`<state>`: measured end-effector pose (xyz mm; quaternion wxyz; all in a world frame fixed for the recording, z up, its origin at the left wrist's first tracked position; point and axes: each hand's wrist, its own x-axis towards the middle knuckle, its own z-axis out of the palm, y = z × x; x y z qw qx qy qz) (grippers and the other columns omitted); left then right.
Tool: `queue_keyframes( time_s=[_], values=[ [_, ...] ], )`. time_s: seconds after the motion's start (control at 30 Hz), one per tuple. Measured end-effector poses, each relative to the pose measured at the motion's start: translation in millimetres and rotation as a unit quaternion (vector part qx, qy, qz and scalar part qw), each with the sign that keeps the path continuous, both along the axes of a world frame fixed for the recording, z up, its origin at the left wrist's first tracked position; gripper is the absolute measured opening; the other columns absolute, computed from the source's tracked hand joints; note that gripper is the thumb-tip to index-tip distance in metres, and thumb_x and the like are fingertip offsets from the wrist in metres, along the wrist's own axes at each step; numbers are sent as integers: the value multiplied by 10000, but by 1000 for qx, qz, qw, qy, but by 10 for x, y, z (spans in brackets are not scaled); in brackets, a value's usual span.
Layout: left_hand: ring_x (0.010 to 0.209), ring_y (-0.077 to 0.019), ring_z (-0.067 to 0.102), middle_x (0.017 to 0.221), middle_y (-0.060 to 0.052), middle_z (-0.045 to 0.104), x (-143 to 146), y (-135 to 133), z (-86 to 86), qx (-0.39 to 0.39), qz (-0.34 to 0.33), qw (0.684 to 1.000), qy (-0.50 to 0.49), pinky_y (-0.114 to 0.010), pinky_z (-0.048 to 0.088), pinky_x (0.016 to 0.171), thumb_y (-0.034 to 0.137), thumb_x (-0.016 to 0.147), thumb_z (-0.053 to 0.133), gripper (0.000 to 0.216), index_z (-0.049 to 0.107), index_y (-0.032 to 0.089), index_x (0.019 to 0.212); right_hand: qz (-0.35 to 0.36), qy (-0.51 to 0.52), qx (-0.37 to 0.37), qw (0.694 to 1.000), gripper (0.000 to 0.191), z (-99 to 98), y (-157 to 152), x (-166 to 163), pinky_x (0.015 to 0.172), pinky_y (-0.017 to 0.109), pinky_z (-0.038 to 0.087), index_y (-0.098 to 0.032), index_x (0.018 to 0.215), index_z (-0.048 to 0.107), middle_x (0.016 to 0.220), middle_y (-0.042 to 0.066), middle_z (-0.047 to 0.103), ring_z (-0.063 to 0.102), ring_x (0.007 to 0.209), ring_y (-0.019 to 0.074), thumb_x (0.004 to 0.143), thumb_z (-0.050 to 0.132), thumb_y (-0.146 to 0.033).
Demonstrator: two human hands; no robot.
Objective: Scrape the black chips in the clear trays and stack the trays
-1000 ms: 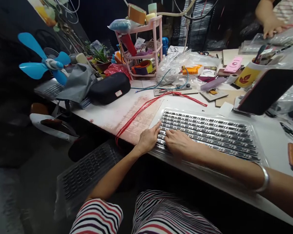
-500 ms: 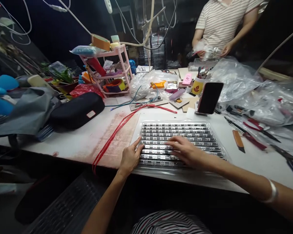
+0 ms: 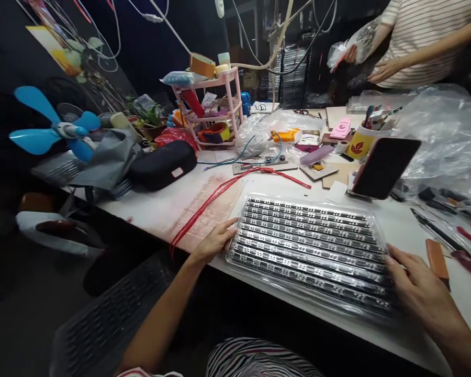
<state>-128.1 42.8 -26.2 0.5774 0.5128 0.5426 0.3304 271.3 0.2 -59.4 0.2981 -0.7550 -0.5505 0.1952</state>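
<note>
A clear plastic tray [image 3: 298, 285] lies at the front edge of the table, filled with rows of dark strips [image 3: 310, 238] bearing silvery metal parts. My left hand [image 3: 215, 240] grips its left rim, thumb on top and the other fingers partly hidden at the edge. At the opposite end my right hand [image 3: 414, 280] is closed on the right rim, its fingers along the side. Beyond the tray's left corner runs a bundle of red wires [image 3: 210, 201].
Behind the tray a phone [image 3: 387, 168] leans on a stand near a yellow cup [image 3: 359, 144]. An orange-handled cutter [image 3: 437, 259] lies right. At left are a black case [image 3: 163, 165], pink rack [image 3: 231, 97] and blue fan [image 3: 68, 128]. A co-worker [image 3: 427, 47] handles a plastic bag.
My right hand has left the middle of the strips and taken the tray's right rim. The tray now sits slanted. My view has swung left; the co-worker has raised a bag.
</note>
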Motion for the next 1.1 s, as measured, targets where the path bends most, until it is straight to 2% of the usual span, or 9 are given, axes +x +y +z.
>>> queue_keyframes(
  time_s=[0.1, 0.27, 0.4, 0.53, 0.7, 0.83, 0.9, 0.97, 1.1],
  values=[
    [408, -56, 323, 472, 89, 425, -32, -10, 50, -26, 2, 1000, -1, -189, 245, 412, 470, 729, 668, 765, 414, 103, 1350, -16, 60, -20, 998, 614, 5, -7, -35, 1105, 445, 270, -143, 1181, 546, 1326, 175, 489, 413, 1262, 333, 753, 396, -557],
    [423, -88, 439, 475, 84, 472, -50, 27, 22, -38, -8, 999, -2, -201, 326, 451, 448, 732, 682, 789, 360, 127, 1377, -10, 187, -16, 982, 751, 51, -1, -47, 1116, 379, 251, -112, 1322, 454, 1408, 114, 424, 370, 1303, 263, 740, 483, -584],
    [374, -88, 422, 437, 97, 461, -39, 61, 35, -38, -21, 999, 16, -198, 310, 416, 459, 699, 707, 834, 350, 129, 1377, -19, 256, -28, 966, 825, 117, 24, -50, 1113, 387, 248, -122, 1379, 403, 1442, 106, 376, 339, 1323, 260, 723, 542, -602],
    [380, -79, 422, 446, 105, 460, 4, 46, 92, -33, -7, 999, 30, -183, 295, 403, 458, 665, 734, 853, 365, 130, 1361, -30, 273, -26, 961, 816, 231, 38, -74, 1115, 409, 238, -145, 1389, 410, 1453, 96, 354, 314, 1334, 285, 718, 572, -581],
    [384, -79, 421, 429, 103, 465, 34, 31, 117, -44, -8, 999, 15, -181, 270, 391, 452, 690, 732, 915, 286, 90, 1401, -5, 314, 0, 949, 704, 386, 30, -128, 1114, 398, 237, -161, 1253, 573, 1452, 92, 357, 308, 1337, 285, 686, 619, -578],
    [359, -83, 412, 387, 111, 444, 51, 25, 106, -34, -10, 999, 0, -191, 295, 395, 449, 709, 723, 909, 282, 76, 1411, 5, 352, 47, 935, 579, 429, 8, -134, 1113, 444, 221, -240, 1170, 629, 1443, 72, 378, 327, 1328, 287, 674, 680, -533],
    [343, -85, 400, 356, 121, 421, 69, 16, 113, -35, 0, 999, -1, -199, 321, 405, 436, 702, 734, 930, 273, 56, 1415, 22, 378, 85, 922, 536, 431, -1, -129, 1113, 444, 223, -266, 1155, 632, 1462, 44, 352, 326, 1328, 286, 675, 705, -495],
    [368, -97, 442, 376, 107, 467, 88, 5, 132, -40, 13, 999, -5, -210, 371, 440, 421, 685, 753, 957, 265, 45, 1417, 42, 425, 99, 899, 565, 434, -6, -130, 1099, 442, 265, -287, 1214, 585, 1471, 34, 339, 384, 1292, 286, 692, 711, -462],
    [585, -167, 614, 646, -10, 681, 101, -5, 171, -45, 28, 999, 0, -247, 464, 538, 447, 659, 761, 909, 355, 98, 1393, 53, 519, 92, 848, 655, 449, -13, -152, 988, 430, 430, -359, 1309, 468, 1492, 32, 297, 585, 1085, 271, 708, 722, -408]
  ],
)
